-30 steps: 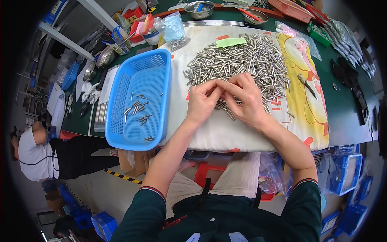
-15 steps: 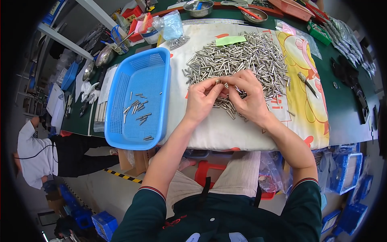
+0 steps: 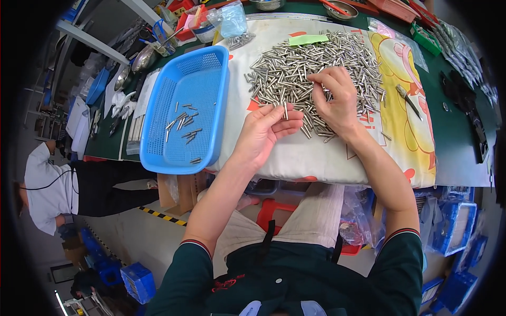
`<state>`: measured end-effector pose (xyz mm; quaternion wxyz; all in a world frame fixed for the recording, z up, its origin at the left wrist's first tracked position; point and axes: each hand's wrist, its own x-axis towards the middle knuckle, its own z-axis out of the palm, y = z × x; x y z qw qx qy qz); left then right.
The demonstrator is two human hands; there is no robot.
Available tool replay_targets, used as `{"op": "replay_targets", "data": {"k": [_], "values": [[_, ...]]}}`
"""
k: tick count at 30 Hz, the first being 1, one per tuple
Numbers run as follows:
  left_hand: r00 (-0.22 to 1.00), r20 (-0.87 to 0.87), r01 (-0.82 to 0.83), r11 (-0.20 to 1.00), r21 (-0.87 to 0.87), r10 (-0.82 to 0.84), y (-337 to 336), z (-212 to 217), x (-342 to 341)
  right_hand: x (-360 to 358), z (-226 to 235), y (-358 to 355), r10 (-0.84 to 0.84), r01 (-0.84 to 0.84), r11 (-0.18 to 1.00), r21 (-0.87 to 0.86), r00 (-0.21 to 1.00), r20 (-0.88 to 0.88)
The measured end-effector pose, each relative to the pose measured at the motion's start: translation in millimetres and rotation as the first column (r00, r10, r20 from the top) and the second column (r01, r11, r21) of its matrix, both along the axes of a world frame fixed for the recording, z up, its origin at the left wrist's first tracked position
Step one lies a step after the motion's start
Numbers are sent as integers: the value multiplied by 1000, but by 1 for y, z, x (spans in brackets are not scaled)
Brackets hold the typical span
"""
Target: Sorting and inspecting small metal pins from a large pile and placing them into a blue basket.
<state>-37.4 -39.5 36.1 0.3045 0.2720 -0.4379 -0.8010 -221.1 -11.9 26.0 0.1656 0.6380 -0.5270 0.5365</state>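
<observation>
Between the thumb and index finger of my left hand (image 3: 259, 134) a short silver metal pin (image 3: 285, 111) stands out, its other fingers loosely curled beneath. This hand is at the near left edge of a broad pile of similar metal pins (image 3: 284, 66). Farther in and to the right, my right hand (image 3: 337, 100) is over the pile, thumb and index finger drawn together. Whatever is between those fingertips is too small to tell from the pins behind. Left of my left hand stands a blue plastic basket (image 3: 224, 100) with several pins lying on its floor.
A green paper slip (image 3: 308, 39) lies on the pile's far side. The pins rest on a printed cloth pad (image 3: 316, 167). A dark-tipped tool (image 3: 408, 101) lies at its right. Behind are a metal bowl (image 3: 348, 11) and a plastic bag (image 3: 232, 21). A person (image 3: 50, 184) stands at the left.
My hands were together over the near pile. Now my right hand has moved away, farther over the pins, while my left stays near with a pin. The whole view has shifted slightly.
</observation>
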Motion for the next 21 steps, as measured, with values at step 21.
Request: {"op": "replay_targets", "data": {"k": [21], "values": [[959,215,-23,806,-592,185,9,76,64,-4,-3,1,1,-1,1000,18,1000,-1]]}}
